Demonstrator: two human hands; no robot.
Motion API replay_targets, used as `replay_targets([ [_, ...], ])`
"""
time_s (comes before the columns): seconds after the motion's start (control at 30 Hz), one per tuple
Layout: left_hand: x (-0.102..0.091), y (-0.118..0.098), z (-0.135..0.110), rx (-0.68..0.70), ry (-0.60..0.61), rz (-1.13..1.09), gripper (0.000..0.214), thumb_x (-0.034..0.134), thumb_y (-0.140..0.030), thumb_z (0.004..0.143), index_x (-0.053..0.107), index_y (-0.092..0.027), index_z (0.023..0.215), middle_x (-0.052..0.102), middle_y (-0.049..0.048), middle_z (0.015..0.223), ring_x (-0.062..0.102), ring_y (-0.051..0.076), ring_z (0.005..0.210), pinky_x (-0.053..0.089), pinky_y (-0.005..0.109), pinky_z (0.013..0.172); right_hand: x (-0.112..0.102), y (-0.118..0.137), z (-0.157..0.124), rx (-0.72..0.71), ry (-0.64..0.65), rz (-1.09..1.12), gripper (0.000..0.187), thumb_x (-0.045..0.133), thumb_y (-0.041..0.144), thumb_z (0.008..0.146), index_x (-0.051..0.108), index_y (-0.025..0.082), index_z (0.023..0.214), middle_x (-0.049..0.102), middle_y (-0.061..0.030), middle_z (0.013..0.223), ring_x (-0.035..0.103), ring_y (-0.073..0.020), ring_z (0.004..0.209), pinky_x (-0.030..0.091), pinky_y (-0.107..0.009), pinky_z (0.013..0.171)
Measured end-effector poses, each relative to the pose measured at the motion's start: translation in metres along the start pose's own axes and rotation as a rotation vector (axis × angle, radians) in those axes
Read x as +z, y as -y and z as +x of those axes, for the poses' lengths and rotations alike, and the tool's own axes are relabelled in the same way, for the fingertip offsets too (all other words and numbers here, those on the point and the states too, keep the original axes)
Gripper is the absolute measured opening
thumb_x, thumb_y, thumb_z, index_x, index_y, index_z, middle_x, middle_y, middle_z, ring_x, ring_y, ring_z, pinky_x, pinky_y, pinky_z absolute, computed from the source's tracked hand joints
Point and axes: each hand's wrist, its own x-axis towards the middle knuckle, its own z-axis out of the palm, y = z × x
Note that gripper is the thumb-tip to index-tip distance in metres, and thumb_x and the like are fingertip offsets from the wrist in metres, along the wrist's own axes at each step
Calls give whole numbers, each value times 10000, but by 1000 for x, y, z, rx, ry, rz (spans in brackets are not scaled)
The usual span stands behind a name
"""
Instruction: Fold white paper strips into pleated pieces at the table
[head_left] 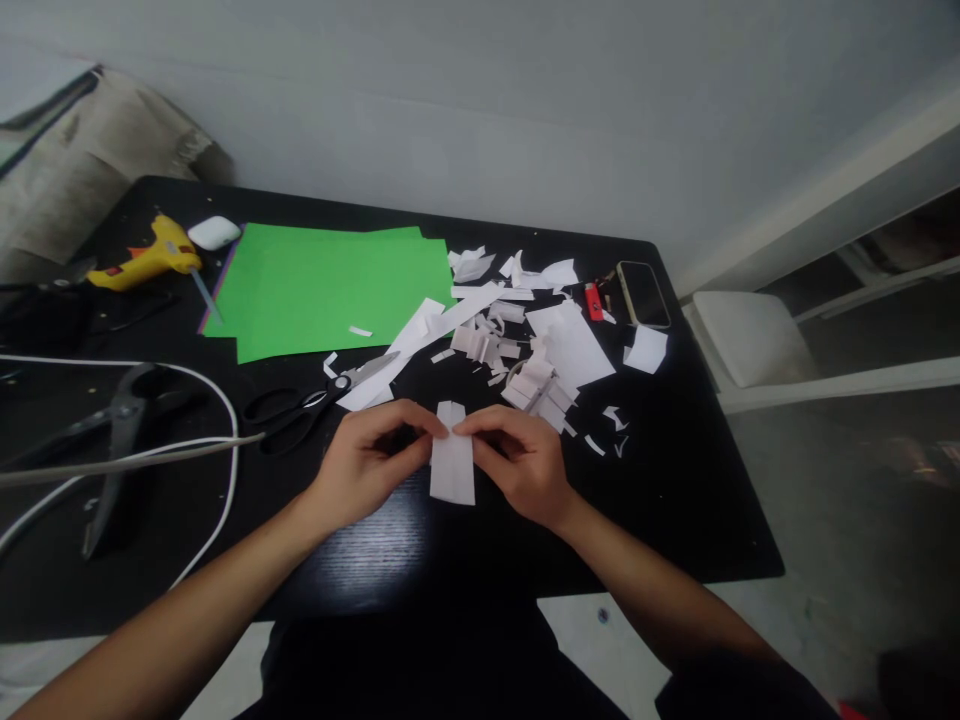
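A small white folded paper strip [452,470] is held upright-lengthwise over the black table [660,500], close to its near edge. My left hand [371,462] pinches the strip's upper left edge with its fingers closed. My right hand [517,462] pinches the upper right edge the same way. Black-handled scissors [315,400] lie just beyond my left hand, blades pointing right. A heap of white paper scraps and folded pieces [525,345] lies beyond my right hand.
Green paper sheets [330,285] lie at the back middle. A yellow glue gun [150,255] and a white case [214,232] sit at the back left. Black pliers [116,430] and white cables [217,440] are on the left. A phone [643,293] and a red lighter [593,301] lie at the back right.
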Motion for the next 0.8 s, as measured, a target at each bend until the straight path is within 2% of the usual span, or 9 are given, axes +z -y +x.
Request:
replay_targets([
  [0.2, 0, 1, -1, -26, -35, -23, 69, 696, -180, 897, 752, -209, 926, 764, 16, 857, 716, 139, 755, 559, 227, 673, 2, -5, 0, -35, -17, 34, 144, 724, 159, 886, 797, 247, 973, 787, -27, 933, 742, -155, 820, 606, -276, 754],
  [0.3, 2, 1, 1, -42, -45, -48, 111, 728, -197, 884, 736, -206, 994, 772, 26, 910, 736, 150, 799, 582, 241, 705, 3, -7, -1, 19, -18, 92, 116, 745, 203, 890, 798, 256, 978, 793, -26, 945, 751, -162, 825, 618, -290, 766],
  [0.4, 5, 1, 2, -70, -64, -57, 161, 742, -213, 891, 702, -202, 1046, 770, 19, 878, 733, 142, 768, 575, 231, 670, 4, -9, -2, 71, -29, 147, 97, 774, 237, 870, 791, 248, 966, 784, -20, 898, 744, -162, 784, 627, -298, 743],
  [0.57, 6, 3, 1, -68, -65, -116, 145, 735, -208, 910, 663, -199, 1035, 759, 3, 860, 722, 119, 764, 569, 216, 683, 5, -8, -1, 167, -56, 180, 133, 823, 269, 821, 778, 221, 936, 762, -16, 837, 708, -142, 692, 627, -285, 689],
  [0.8, 6, 8, 2, -71, -79, -27, 171, 758, -247, 902, 673, -195, 1040, 712, 1, 870, 681, 118, 782, 551, 236, 723, 3, -2, 4, 222, -68, 235, 172, 858, 326, 795, 776, 217, 900, 741, 5, 767, 667, -110, 599, 609, -252, 609],
])
